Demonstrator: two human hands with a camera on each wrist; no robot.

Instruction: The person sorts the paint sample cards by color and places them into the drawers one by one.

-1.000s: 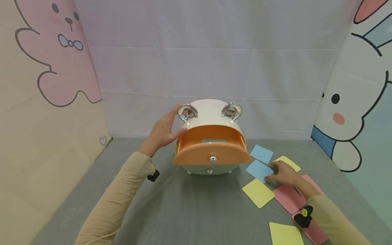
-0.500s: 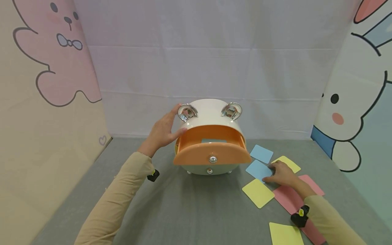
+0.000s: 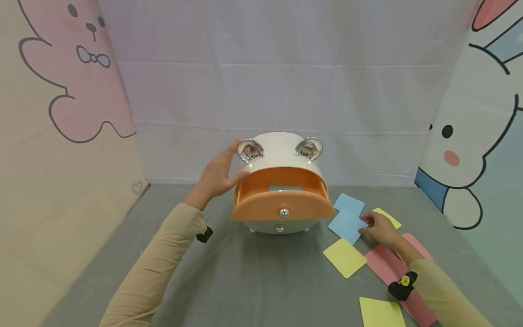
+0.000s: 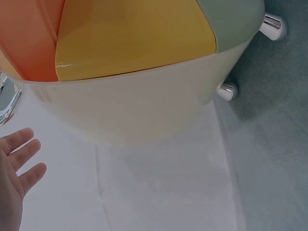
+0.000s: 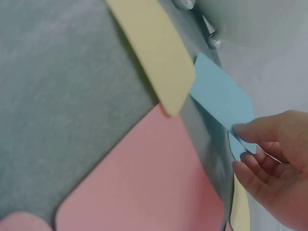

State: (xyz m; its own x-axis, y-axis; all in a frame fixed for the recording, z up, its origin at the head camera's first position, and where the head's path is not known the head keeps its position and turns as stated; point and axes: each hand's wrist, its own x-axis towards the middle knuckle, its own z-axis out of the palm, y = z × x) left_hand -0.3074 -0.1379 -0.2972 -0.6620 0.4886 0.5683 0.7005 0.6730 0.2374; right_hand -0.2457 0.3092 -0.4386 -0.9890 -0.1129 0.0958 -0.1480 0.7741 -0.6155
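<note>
both hands are at work on opposite sides of a white box: the left hand (image 3: 218,173) lies against its left side, fingers extended and loosely spread, thumb reaching the front rim, nothing gripped; the right hand (image 3: 380,228) is well to the right, nearly closed, pinching the edge of a blue card (image 3: 346,226) between thumb and fingers. that card is just in front of the right fingertips, right of the box and well apart from the left hand; in the right wrist view its near edge is tilted up.

behind everything hangs a pale sheet (image 3: 282,91), with a grey table (image 3: 265,281) below. printed on the side panels are a pink bear (image 3: 86,91) with a bow tie, on the left, and a white rabbit (image 3: 461,136), on the right. on the table stands the white box (image 3: 279,152); its orange drawer (image 3: 261,205) is pulled out above a pushed-in green drawer (image 3: 261,225), and a pale blue strip (image 3: 285,188) shows inside the orange one.

right of the box, a second blue card (image 3: 349,203) adjoins the held one. three yellow cards (image 3: 344,258) and three pink cards (image 3: 385,264) lie near the right arm. smallest are the round silver knobs (image 3: 284,212) on the drawers.
</note>
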